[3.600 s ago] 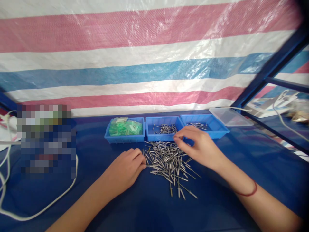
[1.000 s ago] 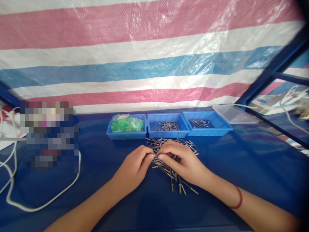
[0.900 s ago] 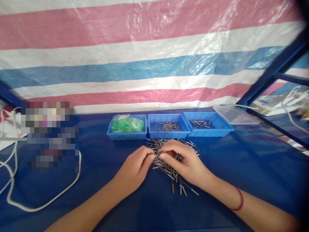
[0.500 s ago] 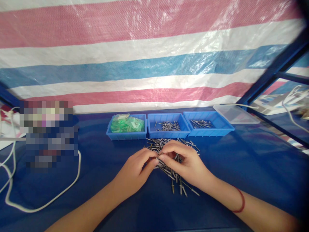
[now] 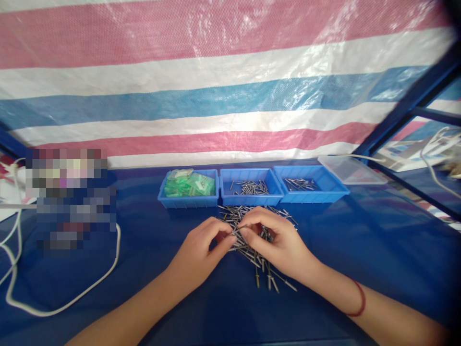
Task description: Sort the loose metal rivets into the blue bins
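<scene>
A loose pile of silver blind rivets (image 5: 252, 257) lies on the blue table, several of them with long thin mandrels pointing toward me. Over the pile, my right hand (image 5: 279, 240) pinches a blind rivet between thumb and forefinger. My left hand (image 5: 201, 247) meets it from the other side, its thumb and forefinger closed at the rivet's near end. The fingertips hide most of that rivet. Behind the pile, a middle blue bin (image 5: 252, 201) and a right blue bin (image 5: 313, 196) hold more rivets.
A left blue bin (image 5: 187, 202) contains green plastic packets (image 5: 190, 185). A clear plastic lid (image 5: 355, 172) lies at the back right. White cable (image 5: 72, 302) loops over the table's left side beside a blurred-out area. Striped sheeting (image 5: 216, 105) hangs behind, with a blue frame post at right.
My left forefinger has lifted and curled a little, widening the gap behind its tip. My right hand stays almost in place, and the view has shifted slightly.
</scene>
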The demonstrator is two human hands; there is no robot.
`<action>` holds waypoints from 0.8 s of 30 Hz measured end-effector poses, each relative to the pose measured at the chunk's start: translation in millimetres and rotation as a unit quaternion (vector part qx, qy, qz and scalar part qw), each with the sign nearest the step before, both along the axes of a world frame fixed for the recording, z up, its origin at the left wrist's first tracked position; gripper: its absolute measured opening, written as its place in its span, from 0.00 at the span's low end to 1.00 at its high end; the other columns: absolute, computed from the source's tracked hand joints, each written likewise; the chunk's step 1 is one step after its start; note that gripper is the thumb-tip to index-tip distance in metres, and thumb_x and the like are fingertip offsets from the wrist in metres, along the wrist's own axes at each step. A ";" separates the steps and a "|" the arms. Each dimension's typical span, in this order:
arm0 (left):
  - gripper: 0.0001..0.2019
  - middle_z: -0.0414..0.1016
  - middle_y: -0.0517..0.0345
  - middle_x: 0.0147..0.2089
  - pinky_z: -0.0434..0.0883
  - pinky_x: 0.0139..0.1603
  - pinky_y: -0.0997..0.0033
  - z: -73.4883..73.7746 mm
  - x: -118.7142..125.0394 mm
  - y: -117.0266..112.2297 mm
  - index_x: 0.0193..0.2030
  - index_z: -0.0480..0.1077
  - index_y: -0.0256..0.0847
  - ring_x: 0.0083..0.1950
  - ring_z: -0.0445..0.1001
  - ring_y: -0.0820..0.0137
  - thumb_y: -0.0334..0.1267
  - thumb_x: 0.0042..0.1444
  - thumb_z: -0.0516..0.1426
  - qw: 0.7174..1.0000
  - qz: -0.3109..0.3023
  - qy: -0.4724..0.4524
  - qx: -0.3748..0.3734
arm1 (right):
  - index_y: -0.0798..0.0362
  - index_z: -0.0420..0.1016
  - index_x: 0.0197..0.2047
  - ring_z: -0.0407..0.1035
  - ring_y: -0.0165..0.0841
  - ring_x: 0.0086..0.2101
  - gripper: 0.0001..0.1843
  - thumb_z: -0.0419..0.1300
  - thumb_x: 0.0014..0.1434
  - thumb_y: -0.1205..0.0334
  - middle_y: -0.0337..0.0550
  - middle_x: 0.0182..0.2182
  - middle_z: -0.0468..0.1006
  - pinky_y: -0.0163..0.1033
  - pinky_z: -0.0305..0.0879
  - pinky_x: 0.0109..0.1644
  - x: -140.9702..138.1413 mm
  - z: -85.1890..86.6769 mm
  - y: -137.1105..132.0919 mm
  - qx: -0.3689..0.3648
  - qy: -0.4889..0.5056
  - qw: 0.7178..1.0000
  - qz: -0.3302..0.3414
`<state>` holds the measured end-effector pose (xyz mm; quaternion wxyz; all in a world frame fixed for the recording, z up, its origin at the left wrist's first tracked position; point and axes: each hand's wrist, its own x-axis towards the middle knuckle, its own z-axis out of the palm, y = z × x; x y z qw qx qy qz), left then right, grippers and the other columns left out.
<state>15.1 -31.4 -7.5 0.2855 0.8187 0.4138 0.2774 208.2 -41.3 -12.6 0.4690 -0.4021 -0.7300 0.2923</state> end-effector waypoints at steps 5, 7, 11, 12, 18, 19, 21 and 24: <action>0.05 0.70 0.60 0.35 0.65 0.38 0.74 1.0 -1.9 -0.6 0.37 0.68 0.41 0.36 0.69 0.72 0.37 0.62 0.53 0.999 0.021 -0.009 0.032 | 0.52 0.71 0.35 0.66 0.30 0.30 0.04 0.56 0.60 0.67 0.41 0.30 0.72 0.36 0.65 0.34 2.3 1.0 1.9 0.047 -0.036 0.998 0.007; 0.05 0.69 0.60 0.35 0.65 0.39 0.74 2.0 -2.1 -1.3 0.36 0.67 0.41 0.36 0.69 0.72 0.37 0.63 0.53 0.998 0.027 -0.008 0.047 | 0.51 0.71 0.36 0.67 0.31 0.33 0.04 0.55 0.60 0.68 0.42 0.31 0.72 0.37 0.66 0.36 2.1 1.6 2.2 0.060 -0.054 0.997 0.012; 0.05 0.69 0.59 0.35 0.65 0.40 0.72 4.8 -3.4 -2.1 0.39 0.67 0.41 0.37 0.70 0.71 0.38 0.63 0.52 0.997 0.019 0.027 0.066 | 0.51 0.71 0.36 0.69 0.33 0.36 0.05 0.55 0.60 0.69 0.44 0.34 0.72 0.39 0.67 0.40 6.0 6.9 4.8 0.091 -0.099 0.991 0.013; 0.05 0.70 0.59 0.35 0.65 0.40 0.71 5.4 -4.2 -1.9 0.42 0.67 0.41 0.37 0.70 0.70 0.39 0.63 0.53 0.996 0.007 0.051 0.068 | 0.51 0.71 0.36 0.69 0.34 0.37 0.05 0.55 0.60 0.68 0.45 0.35 0.72 0.39 0.67 0.41 10.1 9.5 6.7 0.103 -0.112 0.988 0.001; 0.10 0.75 0.56 0.43 0.61 0.43 0.65 5.9 -10.5 1.7 0.45 0.71 0.43 0.44 0.71 0.64 0.43 0.62 0.54 0.967 -0.096 0.215 0.094 | 0.52 0.72 0.32 0.68 0.36 0.32 0.05 0.56 0.58 0.64 0.44 0.31 0.74 0.41 0.65 0.40 70.9 21.7 34.4 0.145 -0.226 0.929 -0.254; 0.10 0.75 0.56 0.43 0.60 0.43 0.65 5.1 -11.0 2.0 0.45 0.71 0.43 0.44 0.71 0.64 0.43 0.63 0.54 0.963 -0.102 0.229 0.099 | 0.52 0.72 0.31 0.68 0.35 0.29 0.05 0.57 0.57 0.63 0.43 0.29 0.74 0.41 0.64 0.37 83.4 20.7 40.2 0.144 -0.247 0.906 -0.312; 0.09 0.74 0.57 0.42 0.59 0.42 0.65 2.9 -11.1 2.0 0.43 0.71 0.43 0.43 0.71 0.66 0.42 0.63 0.53 0.957 -0.108 0.247 0.107 | 0.53 0.74 0.31 0.68 0.36 0.29 0.07 0.57 0.57 0.61 0.45 0.30 0.75 0.42 0.64 0.36 104.4 16.0 50.6 0.125 -0.297 0.871 -0.371; 0.08 0.74 0.57 0.39 0.59 0.40 0.66 0.1 -9.2 1.1 0.39 0.71 0.42 0.41 0.71 0.67 0.38 0.65 0.51 0.952 -0.112 0.262 0.114 | 0.54 0.77 0.34 0.70 0.40 0.32 0.10 0.58 0.57 0.57 0.48 0.31 0.76 0.43 0.64 0.37 119.9 8.6 59.5 0.101 -0.337 0.854 -0.384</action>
